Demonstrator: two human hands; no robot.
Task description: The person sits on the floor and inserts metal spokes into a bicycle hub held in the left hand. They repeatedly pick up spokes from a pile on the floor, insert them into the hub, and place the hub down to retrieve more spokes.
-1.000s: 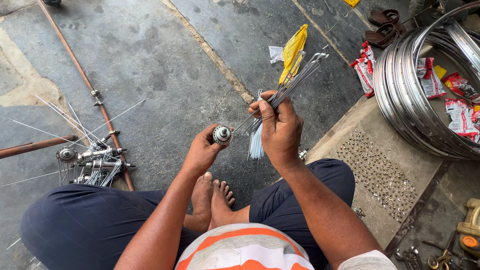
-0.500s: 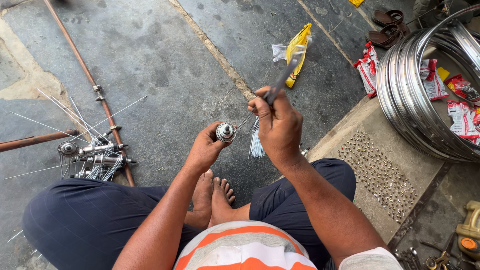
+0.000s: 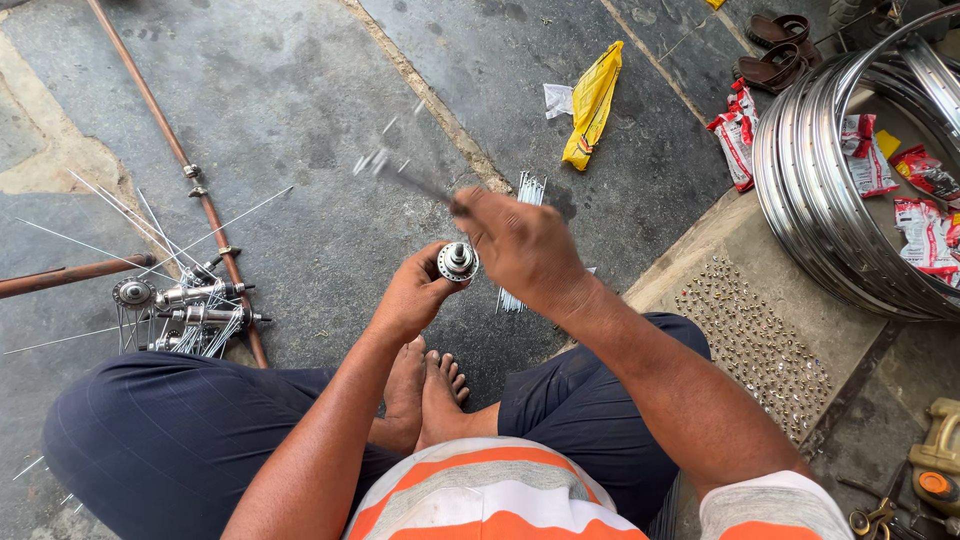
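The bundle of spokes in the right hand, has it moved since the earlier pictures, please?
Yes. The spokes now point up-left, blurred, away from the yellow bag they overlapped before; the right hand holds them beside the hub.

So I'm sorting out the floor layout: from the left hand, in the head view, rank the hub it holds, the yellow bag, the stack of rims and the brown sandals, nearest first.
1. Hub: in the left hand itself, centre.
2. Yellow bag: on the floor, up and to the right.
3. Rims: stacked at the right edge.
4. Sandals: top right, past the rims' near edge.
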